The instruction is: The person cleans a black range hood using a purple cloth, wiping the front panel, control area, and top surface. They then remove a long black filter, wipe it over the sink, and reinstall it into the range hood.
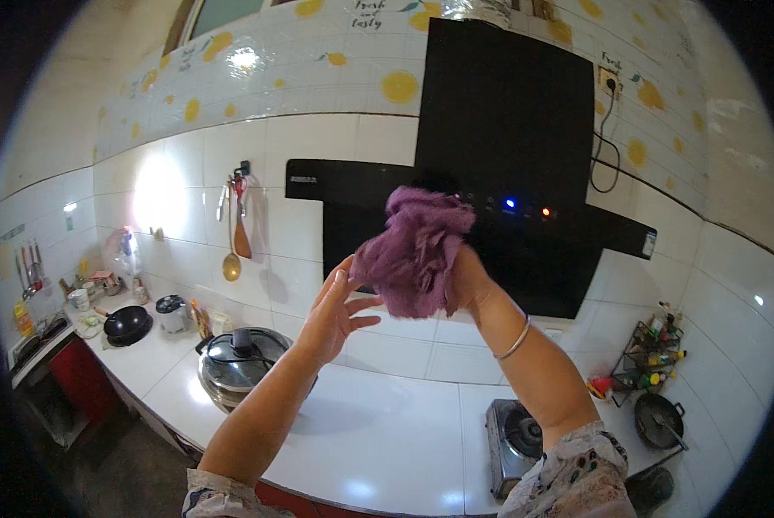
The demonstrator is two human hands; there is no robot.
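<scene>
A crumpled purple cloth (416,259) is held up in front of a black range hood (503,110). My right hand (472,278), with a bangle on its wrist, grips the cloth from behind, its fingers mostly hidden by the folds. At the cloth's lower left edge is my left hand (342,311), fingers spread; its fingertips are at the fabric, and whether they pinch it is not plain. A blue and a red light glow on the hood's panel, just right of the cloth.
Below lies a white countertop (387,434). A lidded electric pan (241,356) stands at left, a gas stove (513,440) at right. A black wok (127,324) sits farther left. Utensils (235,226) hang on the tiled wall; a bottle rack (649,356) and another pan (659,421) are far right.
</scene>
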